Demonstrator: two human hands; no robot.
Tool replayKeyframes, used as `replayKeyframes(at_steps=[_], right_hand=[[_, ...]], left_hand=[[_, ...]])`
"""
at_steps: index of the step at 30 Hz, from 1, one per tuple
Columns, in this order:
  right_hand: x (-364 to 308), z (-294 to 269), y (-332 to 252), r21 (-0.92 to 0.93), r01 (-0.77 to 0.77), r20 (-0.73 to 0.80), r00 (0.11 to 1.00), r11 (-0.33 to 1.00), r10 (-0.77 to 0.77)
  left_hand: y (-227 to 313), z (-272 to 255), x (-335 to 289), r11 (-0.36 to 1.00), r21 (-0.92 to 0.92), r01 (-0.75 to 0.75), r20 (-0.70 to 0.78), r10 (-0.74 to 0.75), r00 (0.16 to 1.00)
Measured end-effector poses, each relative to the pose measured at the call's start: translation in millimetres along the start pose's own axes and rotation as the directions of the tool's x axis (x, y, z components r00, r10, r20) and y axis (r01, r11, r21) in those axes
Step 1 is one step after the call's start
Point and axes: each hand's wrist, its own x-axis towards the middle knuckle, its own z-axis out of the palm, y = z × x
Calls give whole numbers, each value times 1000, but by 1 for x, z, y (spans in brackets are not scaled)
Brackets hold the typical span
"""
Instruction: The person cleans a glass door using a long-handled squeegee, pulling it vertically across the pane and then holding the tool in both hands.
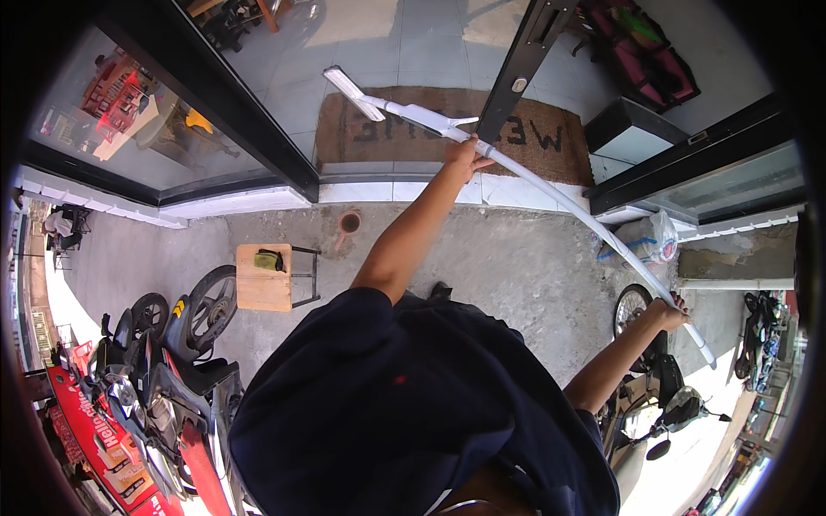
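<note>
A long white pole tool, which looks like a window squeegee [564,199], slants across in front of me from upper left to lower right. My left hand [465,160] is closed round its upper shaft, just below the white trigger-like part, with some fingers partly extended. Farther down, my right hand [668,313] wraps the pole near its lower end. The squeegee's narrow head points up and left, in front of the black-framed glass door [518,86]. Whether the blade touches the glass, I cannot tell. A brown doormat [337,153] lies behind the head.
At left stands a wooden stool [258,294] with a green pouch [268,260] on it. A brown cup-like pot [348,224] rests on the concrete. Parked motorcycles [185,378] crowd the lower left; another motorcycle [667,378] is at right. A plastic bag [647,239] sits by the doorstep.
</note>
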Motion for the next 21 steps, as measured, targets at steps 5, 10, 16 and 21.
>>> replayKeyframes(at_steps=[5, 10, 16, 21], right_hand=[[91, -42, -19, 72, 59, -161, 986, 996, -47], [63, -37, 25, 93, -24, 44, 999, 995, 20], [-88, -47, 95, 71, -327, 434, 860, 942, 266], [-136, -82, 120, 36, -383, 462, 825, 923, 325]], left_hand=[[-47, 41, -7, 992, 70, 104, 182, -115, 977], [-40, 4, 16, 999, 42, 30, 55, -32, 998], [-10, -84, 54, 996, -79, -38, -232, 19, 973], [2, -169, 97, 984, -168, 56, -190, -88, 978]])
